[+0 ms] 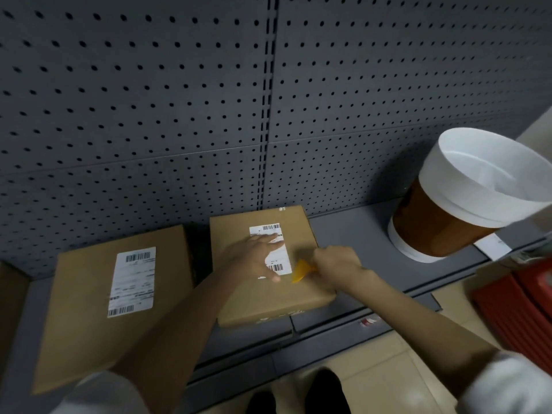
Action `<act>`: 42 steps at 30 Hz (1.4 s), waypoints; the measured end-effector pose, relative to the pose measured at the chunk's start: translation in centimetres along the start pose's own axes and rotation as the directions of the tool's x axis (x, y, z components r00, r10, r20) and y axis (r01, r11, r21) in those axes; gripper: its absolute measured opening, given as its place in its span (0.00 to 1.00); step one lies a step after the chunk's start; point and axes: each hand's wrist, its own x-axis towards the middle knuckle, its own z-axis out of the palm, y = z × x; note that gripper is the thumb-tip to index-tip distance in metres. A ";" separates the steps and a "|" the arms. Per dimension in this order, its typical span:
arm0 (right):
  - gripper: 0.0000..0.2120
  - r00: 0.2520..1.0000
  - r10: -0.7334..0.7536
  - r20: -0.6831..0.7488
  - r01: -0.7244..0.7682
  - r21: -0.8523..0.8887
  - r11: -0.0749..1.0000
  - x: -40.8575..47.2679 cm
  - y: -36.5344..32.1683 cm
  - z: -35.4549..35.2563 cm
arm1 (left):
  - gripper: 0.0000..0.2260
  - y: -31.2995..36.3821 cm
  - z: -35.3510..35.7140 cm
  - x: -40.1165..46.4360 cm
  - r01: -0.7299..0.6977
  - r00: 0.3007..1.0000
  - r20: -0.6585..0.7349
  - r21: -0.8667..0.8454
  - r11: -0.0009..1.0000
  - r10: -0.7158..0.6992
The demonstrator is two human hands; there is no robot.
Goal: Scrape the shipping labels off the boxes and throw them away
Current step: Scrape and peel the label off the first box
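Two brown cardboard boxes lie flat on a low grey shelf [352, 234]. The middle box [239, 300] carries a white shipping label [282, 258], and my left hand [254, 258] lies flat on the label with fingers spread, covering its left part. My right hand [336, 261] grips a yellow plastic scraper [300, 271], its blade touching the label's lower right edge. The left box [89, 324] has its own whole white label [133, 280] with barcodes. A brown bin with a white liner [466, 186] stands at the right end of the shelf.
A dark grey pegboard wall [149, 115] rises behind the shelf. Red crates [519, 312] sit on the tiled floor at the right. Another brown box edge [9, 294] shows at the far left. My shoes [298, 395] are on the beige floor below.
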 end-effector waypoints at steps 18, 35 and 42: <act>0.11 0.983 0.168 -0.078 -0.134 0.328 0.935 -0.3 -0.6 1.6 | 0.42 1.6 0.7 -0.9 0.070 0.995 -0.078 0.025 0.997 -0.068; 0.10 0.977 0.210 -0.046 -0.131 0.644 0.753 0.0 0.8 5.1 | 0.42 1.4 1.2 -0.4 0.065 0.995 -0.076 0.045 0.997 -0.062; 0.11 0.980 0.164 -0.114 0.005 0.833 0.553 -0.8 1.0 6.9 | 0.42 1.1 1.5 -0.1 0.027 0.996 -0.090 0.022 0.999 -0.024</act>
